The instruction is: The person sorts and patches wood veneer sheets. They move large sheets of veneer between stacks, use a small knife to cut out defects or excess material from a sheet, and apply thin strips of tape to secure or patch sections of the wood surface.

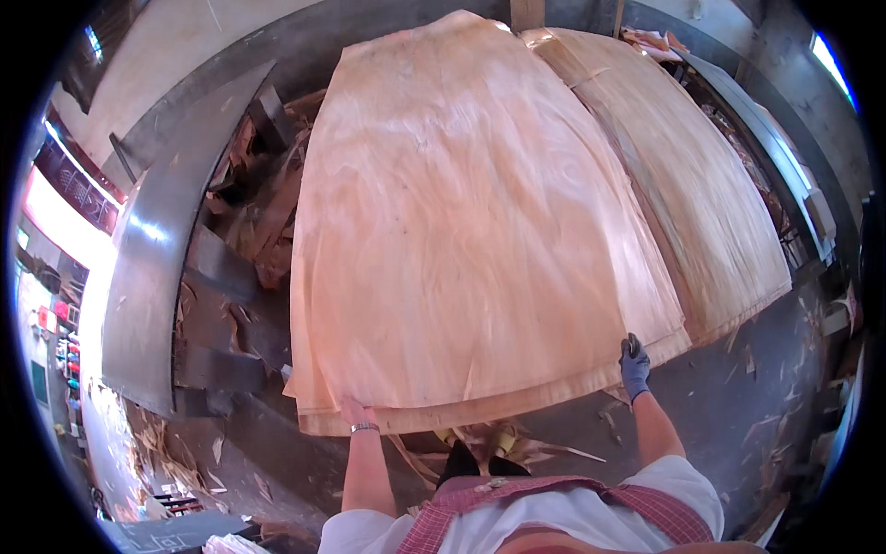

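Observation:
A broad, thin wood veneer sheet (452,231), pinkish tan with wavy grain, lies on top of a stack of similar sheets (517,403) in front of me. At its near left edge, my bare left hand (354,412), with a band on the wrist, grips the veneer; its fingertips blend into the wood and are hard to make out. My right hand (634,369), in a grey-blue glove with dark fingertips, is closed on the sheet's near right corner. The edges of lower sheets show just below and to the right of the top one.
A second veneer stack (683,185) stands close on the right. To the left is a long grey metal panel (161,249), with torn veneer scraps (272,222) between it and the stack. More scraps lie on the dark floor (572,462) around my feet.

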`<state>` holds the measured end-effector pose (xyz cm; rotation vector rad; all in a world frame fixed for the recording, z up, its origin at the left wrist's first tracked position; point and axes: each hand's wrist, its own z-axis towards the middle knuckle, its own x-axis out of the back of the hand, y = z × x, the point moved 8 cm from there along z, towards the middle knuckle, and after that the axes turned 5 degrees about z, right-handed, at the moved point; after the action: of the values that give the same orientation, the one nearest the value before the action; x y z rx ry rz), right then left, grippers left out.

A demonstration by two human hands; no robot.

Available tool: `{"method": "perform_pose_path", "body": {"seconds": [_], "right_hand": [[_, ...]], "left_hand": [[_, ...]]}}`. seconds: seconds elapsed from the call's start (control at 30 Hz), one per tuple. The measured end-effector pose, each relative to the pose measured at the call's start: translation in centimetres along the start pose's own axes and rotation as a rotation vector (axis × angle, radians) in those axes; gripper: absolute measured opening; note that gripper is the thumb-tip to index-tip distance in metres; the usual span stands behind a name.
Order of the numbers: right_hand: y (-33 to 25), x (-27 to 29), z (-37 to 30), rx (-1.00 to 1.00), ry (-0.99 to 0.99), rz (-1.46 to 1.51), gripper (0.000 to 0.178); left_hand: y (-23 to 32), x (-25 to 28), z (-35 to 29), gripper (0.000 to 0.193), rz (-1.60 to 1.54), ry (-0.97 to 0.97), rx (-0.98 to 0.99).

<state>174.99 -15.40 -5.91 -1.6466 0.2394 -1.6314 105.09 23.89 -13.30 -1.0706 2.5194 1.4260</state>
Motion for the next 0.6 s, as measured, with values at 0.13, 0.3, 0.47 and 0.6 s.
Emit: {"method": "perform_pose_path", "body": {"seconds": [0.13,0.3,0.47,0.6], "right_hand": [[-2.1,-2.1,1.8,-0.144,-0.154,0.151,0.048],[-0.8,-2.8,-2.4,-0.270,-0.199,0.352,0.043],[-0.3,-4.6,0.6,-0.063,-0.203,0.075,0.049],[-0.9,-4.4,1.0,-0.047,-0.202,0.049,0.050]], "left_hand": [[-0.2,-0.7,4.4,0.047,-0.006,-0.238,0.102],[0.6,3.2,3.7,0.053,0.072,-0.117,0.013],[3.7,7.0,4.1,0.051,0.012,0.109,-0.081],[6.5,6.1,3.6,0.047,-0.132,0.042,-0.164]]}}
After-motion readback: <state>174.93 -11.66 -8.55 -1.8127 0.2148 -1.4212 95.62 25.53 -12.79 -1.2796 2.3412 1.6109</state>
